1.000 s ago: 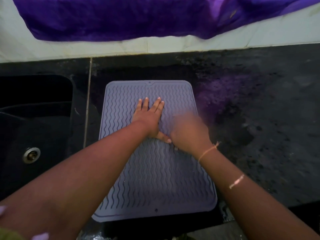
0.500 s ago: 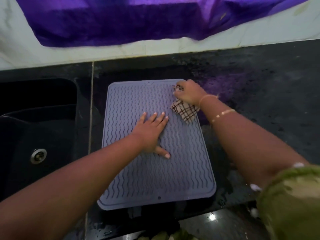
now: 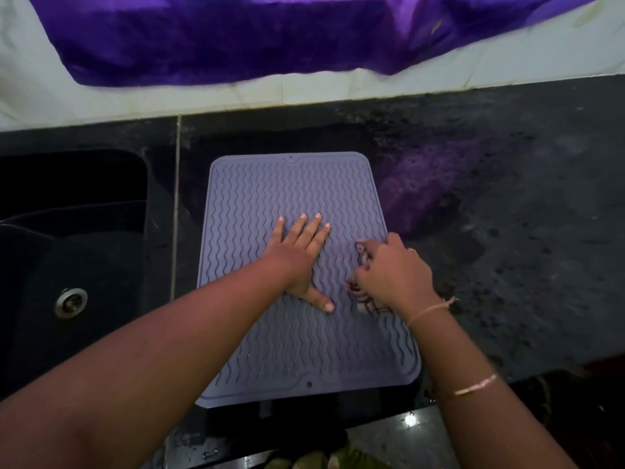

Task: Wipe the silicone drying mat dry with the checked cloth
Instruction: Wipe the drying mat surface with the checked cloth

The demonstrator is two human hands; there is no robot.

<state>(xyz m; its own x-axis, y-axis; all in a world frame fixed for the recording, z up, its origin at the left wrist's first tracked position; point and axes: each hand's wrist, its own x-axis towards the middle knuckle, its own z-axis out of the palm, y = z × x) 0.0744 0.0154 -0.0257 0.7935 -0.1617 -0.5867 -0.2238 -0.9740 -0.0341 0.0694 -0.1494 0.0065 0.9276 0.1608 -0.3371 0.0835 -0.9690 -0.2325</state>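
Note:
A grey-lilac silicone drying mat [image 3: 291, 184] with wavy ridges lies on the black counter. My left hand [image 3: 299, 257] rests flat on the mat's middle, fingers spread, pinning it down. My right hand [image 3: 392, 274] is on the mat's right side, bunched over the checked cloth [image 3: 367, 304]. Only small bits of the brown-and-white cloth show under the palm and fingers. A few droplets glint on the near part of the mat.
A dark sink [image 3: 67, 252] with a metal drain [image 3: 71, 302] sits left of the mat. A purple fabric [image 3: 270, 35] hangs over the pale wall behind. The black counter [image 3: 507, 231] stretches to the right and looks wet near the front edge.
My right hand has dragged the checked cloth from the mat's far right corner down to its right middle. My left hand has stayed flat on the mat.

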